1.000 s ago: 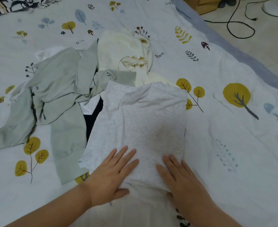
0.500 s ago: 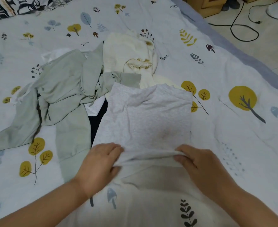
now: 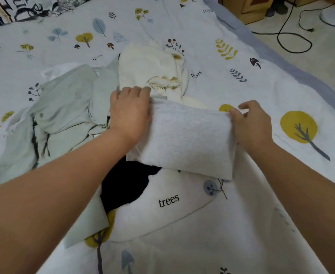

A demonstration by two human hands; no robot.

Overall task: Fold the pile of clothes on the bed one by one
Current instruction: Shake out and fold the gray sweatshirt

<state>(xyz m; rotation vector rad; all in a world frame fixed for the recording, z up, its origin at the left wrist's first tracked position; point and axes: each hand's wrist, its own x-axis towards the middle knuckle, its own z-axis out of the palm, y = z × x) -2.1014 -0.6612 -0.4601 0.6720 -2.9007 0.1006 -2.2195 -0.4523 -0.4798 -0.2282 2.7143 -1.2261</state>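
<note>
Beyond your left fingertips (image 3: 132,89) the cream garment (image 3: 142,70) blocks the way; sage clothes (image 3: 63,107) crowd their left. Right of your right fingers (image 3: 247,104), bare bedsheet (image 3: 281,80) lies open.

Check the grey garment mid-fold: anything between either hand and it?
Nothing visible. The left hand and right hand both hold the far edge of the grey garment, one at each corner, directly on the cloth.

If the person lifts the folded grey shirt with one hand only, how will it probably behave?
The grey shirt is probably floppy: its folded edge curves softly between the left hand and right hand. It looks light, a thin knit. Lifted at one side, the fold would likely sag open, and it may drag the black garment that lies partly under it.
</note>
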